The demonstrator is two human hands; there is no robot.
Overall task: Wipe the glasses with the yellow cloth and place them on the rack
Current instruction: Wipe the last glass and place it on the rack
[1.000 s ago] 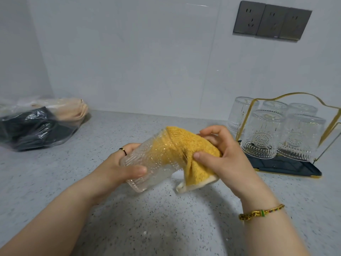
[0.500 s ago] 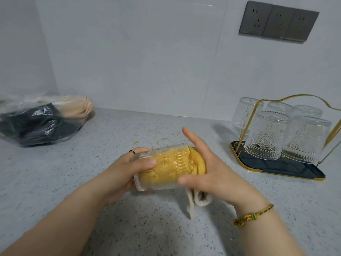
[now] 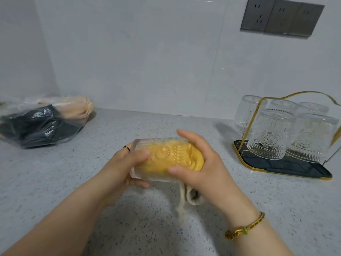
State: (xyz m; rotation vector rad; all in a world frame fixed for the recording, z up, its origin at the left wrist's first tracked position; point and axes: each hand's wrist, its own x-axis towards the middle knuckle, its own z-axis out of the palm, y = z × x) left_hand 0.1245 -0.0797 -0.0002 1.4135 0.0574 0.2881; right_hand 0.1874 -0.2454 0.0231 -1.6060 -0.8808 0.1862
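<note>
Left of the rack (image 3: 299, 168), the cloth (image 3: 198, 160), draped outside a second ago, now fills the glass (image 3: 162, 159); left hand (image 3: 120, 169) grips its base, right hand (image 3: 208, 169) clasps its mouth: inside wipe proceeding.

Glass (image 3: 160, 159) noted clear, embossed with ribs and round medallion. Yellow cloth (image 3: 197, 160) seen through it, hanging end cream. Racked glasses (image 3: 273, 139) noted clear, patterned with sunburst medallions and fluting. Rack (image 3: 287, 167) recorded with gold wire, black tray, gold edge. Countertop (image 3: 73, 182) noted grey, speckled. Sockets (image 3: 280, 17) noted dark grey. Bracelet (image 3: 243, 228) noted gold, one green bead.
</note>
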